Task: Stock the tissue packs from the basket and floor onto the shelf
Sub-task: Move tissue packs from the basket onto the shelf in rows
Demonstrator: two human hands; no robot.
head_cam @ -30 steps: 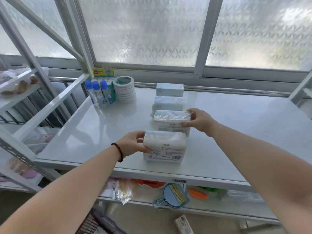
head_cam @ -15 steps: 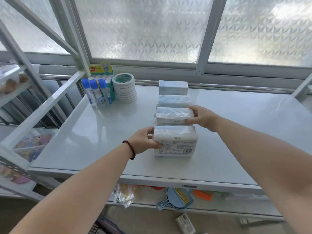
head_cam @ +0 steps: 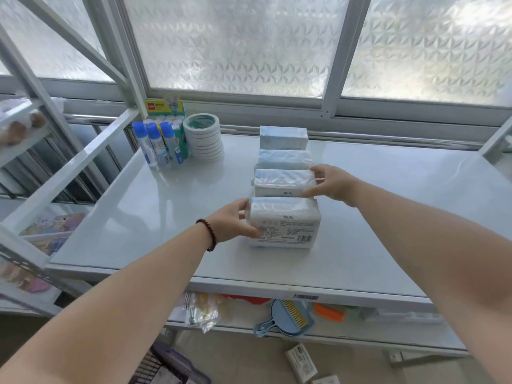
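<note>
My left hand point(head_cam: 231, 220) curls its fingers round the nearest tissue pack's point(head_cam: 285, 222) left end on the shelf point(head_cam: 171, 206), while just behind it my right hand point(head_cam: 331, 182) grips the second pack point(head_cam: 284, 182).

Head view, downward, near shelf point(head_cam: 144, 217)

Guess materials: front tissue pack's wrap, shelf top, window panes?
Front tissue pack: thin glossy plastic film, probably; it wrinkles and glints on top, with print and a barcode on the face. Shelf top: smooth pale surface with soft reflections, likely painted metal or laminate; unclear which. Window panes: translucent patterned glass or acrylic, judging by the embossed pinwheel texture.
</note>
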